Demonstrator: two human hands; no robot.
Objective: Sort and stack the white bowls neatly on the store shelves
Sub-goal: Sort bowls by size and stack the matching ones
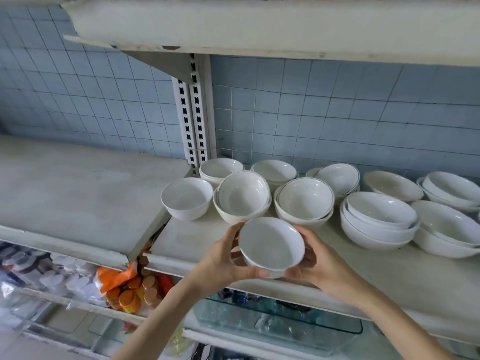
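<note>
Front-right of the lone bowl [187, 198] on the shelf [389, 276]: one small bowl [271, 246], upright, cupped by both hands, left hand [220, 258] and right hand [315, 263] curled round its sides, left hand nearer the lone bowl.

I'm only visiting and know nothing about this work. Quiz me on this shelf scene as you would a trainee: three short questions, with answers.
1. True or false: the small round white bowl is held by both the left hand and the right hand.
2. The lone deep white bowl at the left end of the row is: A) upright with nothing in it, B) upside down, C) nested inside a larger bowl.
3. Fill in: the square-tiled wall behind the pale shelf is light ___.

Key: 1 true; 2 A; 3 blue.
</note>
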